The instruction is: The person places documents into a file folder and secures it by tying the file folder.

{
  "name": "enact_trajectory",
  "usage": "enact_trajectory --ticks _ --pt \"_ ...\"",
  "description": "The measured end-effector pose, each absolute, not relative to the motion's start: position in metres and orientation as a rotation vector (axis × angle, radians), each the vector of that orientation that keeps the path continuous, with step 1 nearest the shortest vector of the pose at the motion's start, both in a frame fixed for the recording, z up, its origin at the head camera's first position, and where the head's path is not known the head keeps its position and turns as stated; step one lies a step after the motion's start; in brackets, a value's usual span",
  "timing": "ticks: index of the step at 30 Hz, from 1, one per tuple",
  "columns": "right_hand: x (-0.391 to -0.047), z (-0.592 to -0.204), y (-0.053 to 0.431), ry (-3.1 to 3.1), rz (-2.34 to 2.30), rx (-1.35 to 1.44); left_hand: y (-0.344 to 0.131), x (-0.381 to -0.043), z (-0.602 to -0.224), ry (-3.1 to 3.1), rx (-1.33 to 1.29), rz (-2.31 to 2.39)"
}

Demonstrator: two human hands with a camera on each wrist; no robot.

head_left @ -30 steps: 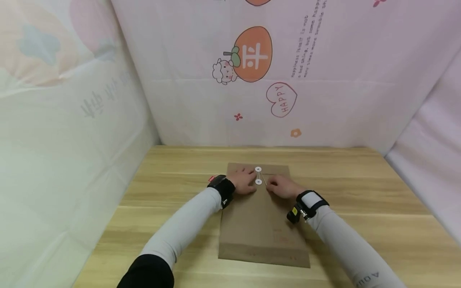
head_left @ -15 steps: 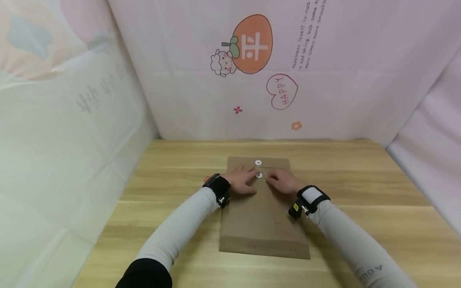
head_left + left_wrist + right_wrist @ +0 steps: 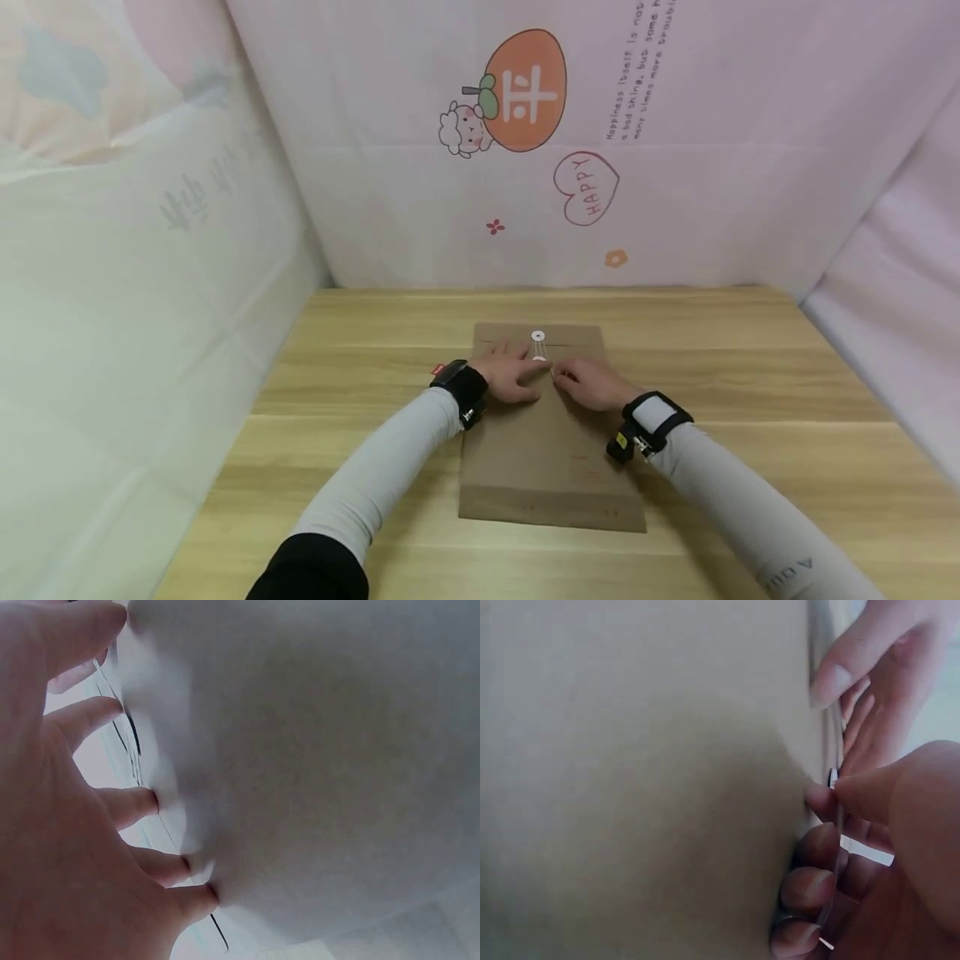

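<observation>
A brown paper document envelope (image 3: 525, 450) lies flat on the wooden table, its flap end away from me. Two white button discs sit on it, an upper disc (image 3: 537, 336) and a lower disc (image 3: 539, 359), with strands of string running between them. My left hand (image 3: 508, 375) rests spread on the envelope, its index fingertip reaching just below the lower disc and partly covering it. Between thumb and index finger my right hand (image 3: 591, 383) pinches the loose string (image 3: 840, 817); its other fingers are curled beneath, close over the paper.
The pale wood table (image 3: 360, 333) extends around the envelope on all sides. A printed cloth (image 3: 405, 217) hangs behind it, and further cloth walls (image 3: 240, 333) close in the left and right. A small red tag (image 3: 438, 368) shows beside my left wrist.
My left index finger has shifted right, across the lower disc toward the string. The right hand keeps its pinch on the string near the discs. The head view has tilted slightly down.
</observation>
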State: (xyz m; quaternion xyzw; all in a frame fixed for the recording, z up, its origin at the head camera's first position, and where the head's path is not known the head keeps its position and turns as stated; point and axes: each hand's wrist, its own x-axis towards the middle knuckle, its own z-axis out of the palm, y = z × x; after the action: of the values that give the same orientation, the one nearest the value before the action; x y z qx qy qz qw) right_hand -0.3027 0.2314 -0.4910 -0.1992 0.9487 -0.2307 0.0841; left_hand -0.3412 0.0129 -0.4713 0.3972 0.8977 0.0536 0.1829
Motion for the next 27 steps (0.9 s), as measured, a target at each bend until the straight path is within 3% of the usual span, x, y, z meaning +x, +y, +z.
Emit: enact_trajectory --ticks 27 --pt "-0.314 -0.494 0.247 2.712 -0.949 -0.435 0.005 -0.347 -0.473 2.485 1.194 0.247"
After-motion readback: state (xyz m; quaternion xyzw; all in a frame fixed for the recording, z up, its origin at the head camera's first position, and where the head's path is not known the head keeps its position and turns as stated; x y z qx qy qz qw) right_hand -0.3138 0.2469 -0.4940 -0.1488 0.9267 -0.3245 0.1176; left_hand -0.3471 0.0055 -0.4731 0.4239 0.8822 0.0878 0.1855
